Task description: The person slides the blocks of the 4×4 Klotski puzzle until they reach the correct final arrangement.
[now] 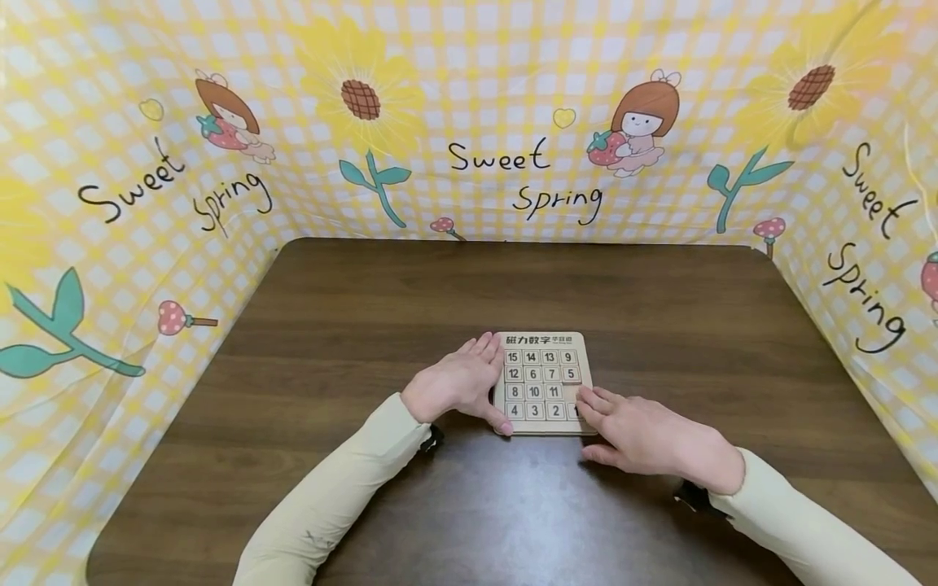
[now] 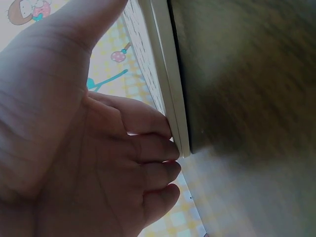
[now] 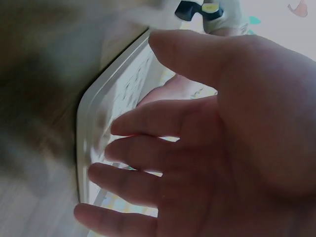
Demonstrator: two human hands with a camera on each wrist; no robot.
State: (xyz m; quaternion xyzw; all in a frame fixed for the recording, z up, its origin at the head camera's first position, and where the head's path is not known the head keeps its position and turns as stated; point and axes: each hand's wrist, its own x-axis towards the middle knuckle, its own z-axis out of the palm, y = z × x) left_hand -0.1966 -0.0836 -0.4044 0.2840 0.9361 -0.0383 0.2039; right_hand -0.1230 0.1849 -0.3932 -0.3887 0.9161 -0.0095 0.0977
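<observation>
A square wooden number sliding puzzle (image 1: pixel 542 427) lies on the table in the head view, its numbered tiles in four rows. The gap is in the third row at the right, beside tile 11 (image 1: pixel 554 391) and below tile 5 (image 1: pixel 571 373). My left hand (image 1: pixel 458 382) rests along the puzzle's left edge, fingers near the upper corner and thumb at the lower one. In the left wrist view, fingertips (image 2: pixel 170 148) touch its side. My right hand (image 1: pixel 637 427) reaches over the lower right edge, its extended fingers partly covering tile 1 (image 1: pixel 575 412).
The brown wooden table (image 1: pixel 352 301) spreads around the puzzle. A yellow checked cloth (image 1: pixel 506 73) printed with flowers and cartoon figures stands along the back and both sides. Dark straps (image 1: pixel 432 439) sit at the wrists below pale sleeves.
</observation>
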